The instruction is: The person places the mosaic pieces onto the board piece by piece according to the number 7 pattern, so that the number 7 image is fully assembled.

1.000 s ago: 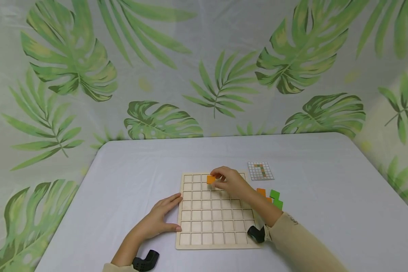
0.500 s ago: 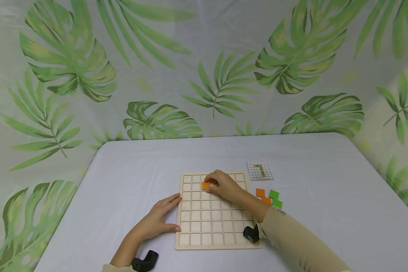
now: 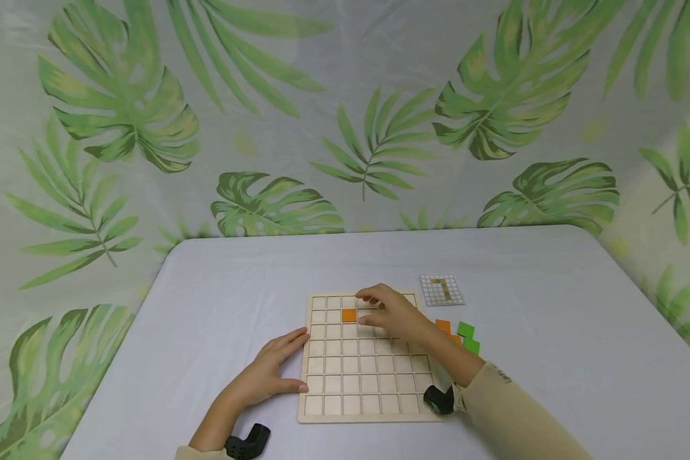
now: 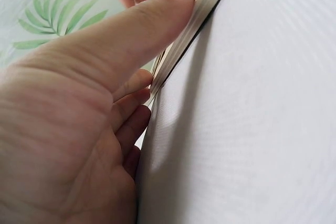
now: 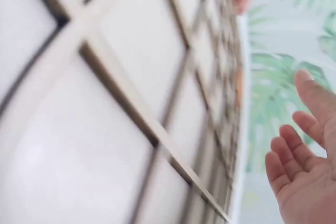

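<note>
A square wooden grid board (image 3: 368, 418) lies on the white table. One orange square tile (image 3: 349, 315) sits in a cell of its second row from the top, toward the left. Just right of that tile is my right hand (image 3: 399, 316), held over the board with thumb and fingers apart and nothing between them. The right wrist view has the same hand (image 5: 310, 171) above the blurred grid. Along the board's left edge, my left hand (image 3: 264, 374) touches the side with its thumb and extended fingers. Its thumb (image 4: 152, 19) meets the wooden edge in the left wrist view.
To the right of the board lie loose orange tiles (image 3: 443, 326) and green tiles (image 3: 466, 329), partly behind my right forearm. Farther back is a small card (image 3: 441, 290) printed with a coloured grid pattern. A leaf-print cloth (image 3: 374, 147) hangs behind the table.
My right hand brought the orange tile down and left into a cell, let go, and drew back slightly up and to the right. My left hand stayed at the board's edge.
</note>
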A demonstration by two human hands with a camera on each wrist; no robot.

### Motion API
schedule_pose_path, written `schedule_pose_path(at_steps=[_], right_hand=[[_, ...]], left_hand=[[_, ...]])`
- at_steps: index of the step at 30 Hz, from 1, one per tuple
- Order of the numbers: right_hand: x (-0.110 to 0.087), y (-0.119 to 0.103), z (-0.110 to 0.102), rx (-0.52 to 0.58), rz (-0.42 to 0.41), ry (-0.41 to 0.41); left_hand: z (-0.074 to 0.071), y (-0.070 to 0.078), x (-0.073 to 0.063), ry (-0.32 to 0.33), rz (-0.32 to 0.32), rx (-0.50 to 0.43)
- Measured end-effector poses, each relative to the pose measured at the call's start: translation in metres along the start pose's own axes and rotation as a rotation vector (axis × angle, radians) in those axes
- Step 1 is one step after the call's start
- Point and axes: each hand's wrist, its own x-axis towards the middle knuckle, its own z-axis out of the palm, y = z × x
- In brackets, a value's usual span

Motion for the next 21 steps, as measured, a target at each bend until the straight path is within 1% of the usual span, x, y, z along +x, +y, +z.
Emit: schedule_pose_path(at_steps=[4, 9, 14, 19, 21], right_hand=[[-0.016, -0.005, -0.022, -0.009, -0.042, 0.062], [-0.042, -0.003, -0.051, -0.074, -0.010, 0.165], [-0.071, 0.019, -0.073, -0.121, 0.057, 0.238], [-0.098, 0.044, -0.082, -0.175, 0.143, 0.251], [-0.106, 0.052, -0.083, -0.173, 0.186, 0.248]], left_hand=[[0.001, -0.001, 0.000, 0.006, 0.000, 0.009], [0.001, -0.002, 0.001, 0.006, 0.002, 0.012], [0.001, -0.002, 0.001, 0.010, 0.008, 0.022], [0.001, -0.002, 0.001, 0.011, 0.013, 0.021], [0.001, -0.002, 0.001, 0.011, 0.014, 0.022]])
